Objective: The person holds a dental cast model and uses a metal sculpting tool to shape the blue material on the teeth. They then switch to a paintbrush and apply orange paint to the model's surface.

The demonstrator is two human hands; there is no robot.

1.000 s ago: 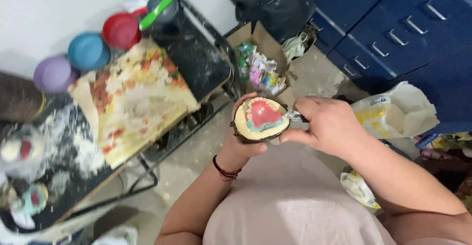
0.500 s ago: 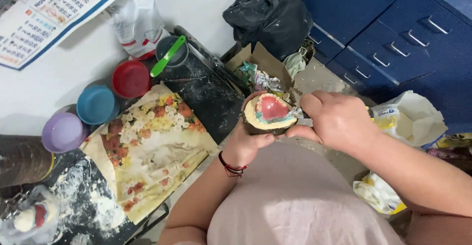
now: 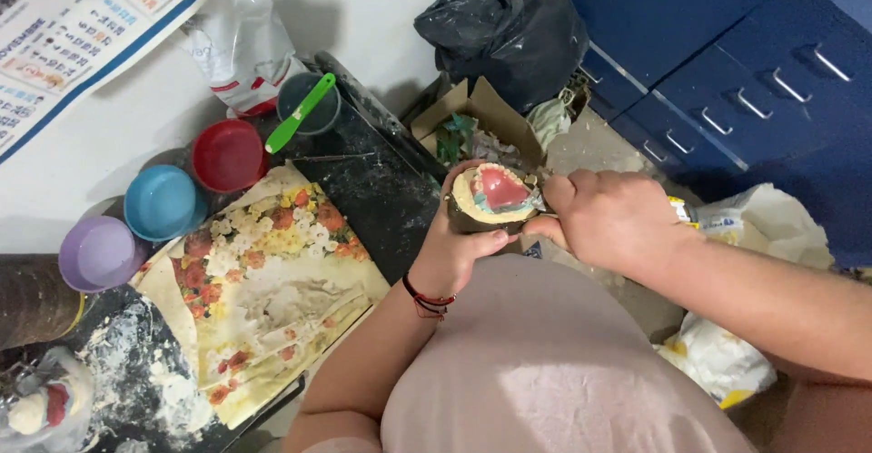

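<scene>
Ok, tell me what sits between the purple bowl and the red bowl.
In the head view, a blue bowl sits between the purple bowl and the red bowl.

The tool in the right hand (image 3: pixel 610 219) is almost wholly hidden inside the fist. The left hand (image 3: pixel 457 248) covers the underside of the denture mould (image 3: pixel 493 196). At nine o'clock a dark cylinder (image 3: pixel 32 300) is cut by the edge (kind unclear).
</scene>
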